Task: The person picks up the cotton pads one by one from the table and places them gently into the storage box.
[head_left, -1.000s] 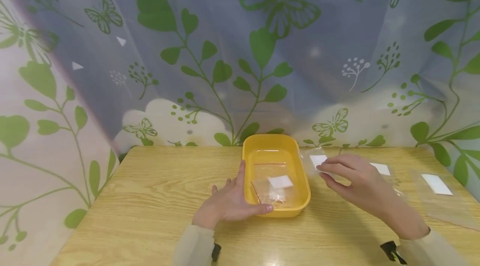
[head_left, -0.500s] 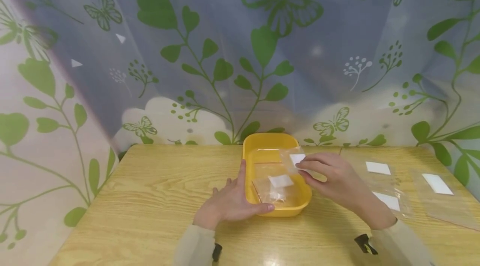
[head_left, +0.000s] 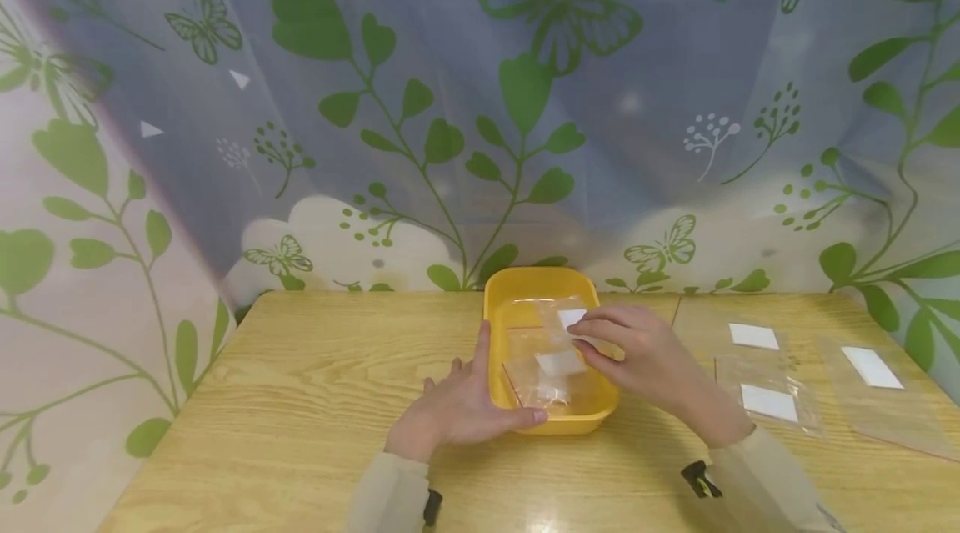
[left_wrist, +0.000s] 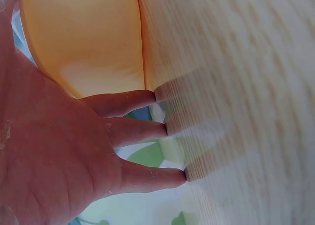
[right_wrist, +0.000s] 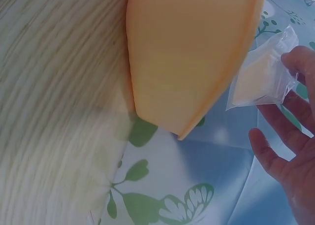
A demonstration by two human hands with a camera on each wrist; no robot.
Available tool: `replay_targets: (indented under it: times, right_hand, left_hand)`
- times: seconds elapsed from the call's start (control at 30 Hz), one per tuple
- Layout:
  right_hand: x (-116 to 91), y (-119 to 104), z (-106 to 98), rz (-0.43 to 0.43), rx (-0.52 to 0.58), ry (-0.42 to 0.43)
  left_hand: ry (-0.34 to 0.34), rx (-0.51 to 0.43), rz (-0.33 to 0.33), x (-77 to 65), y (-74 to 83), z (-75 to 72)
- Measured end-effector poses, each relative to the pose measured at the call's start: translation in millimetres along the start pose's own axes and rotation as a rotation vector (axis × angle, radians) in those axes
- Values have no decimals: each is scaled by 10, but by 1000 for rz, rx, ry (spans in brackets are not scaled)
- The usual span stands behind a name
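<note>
My left hand [head_left: 453, 412] stands with spread, straight fingers at the near left corner of a yellow plastic bin [head_left: 609, 399]. Its thumb lies along the near rim and its index finger along the left side; in the left wrist view, three fingertips touch the tabletop. With thumb and fingertips, my right hand [head_left: 637, 358] pinches a small clear plastic bag [right_wrist: 261, 77] with a white rectangle on it, above the bin's far right part. Inside the bin lie clear zip bags with red seal lines, one with a white rectangle [head_left: 561, 363]. Their other contents are too faint to tell.
Right of the bin, three clear bags lie on the wooden table [head_left: 337, 374]: a far bag [head_left: 753, 337], a nearer bag [head_left: 768, 402] and a larger bag [head_left: 873, 368] at the right. A patterned curtain [head_left: 420, 99] hangs right behind the table's back edge.
My right hand has carried the pinched bag leftward from beside the bin to over it, uncovering the bag on the table nearest that arm. The left hand and the bin have stayed put.
</note>
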State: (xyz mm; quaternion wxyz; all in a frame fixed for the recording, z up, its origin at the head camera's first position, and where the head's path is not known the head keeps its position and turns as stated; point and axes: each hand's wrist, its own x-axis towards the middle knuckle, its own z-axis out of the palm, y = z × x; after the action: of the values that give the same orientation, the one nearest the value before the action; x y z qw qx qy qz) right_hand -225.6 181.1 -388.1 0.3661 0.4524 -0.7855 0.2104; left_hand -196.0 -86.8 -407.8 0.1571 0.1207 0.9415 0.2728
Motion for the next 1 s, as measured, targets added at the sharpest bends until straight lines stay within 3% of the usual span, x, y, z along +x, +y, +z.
replay_targets:
  times: [0.57,0.8,1.0]
  right_hand:
    - [49,-42,151,3,21,-42]
    - [-32,-53,134,47,-4,-80]
    - [-155,-17,54,84,6,-65]
  left_hand:
    - [3,8,2,-4,3,4]
    - [29,11,5,2,-5,13]
    - [57,38,3,3,-11,13]
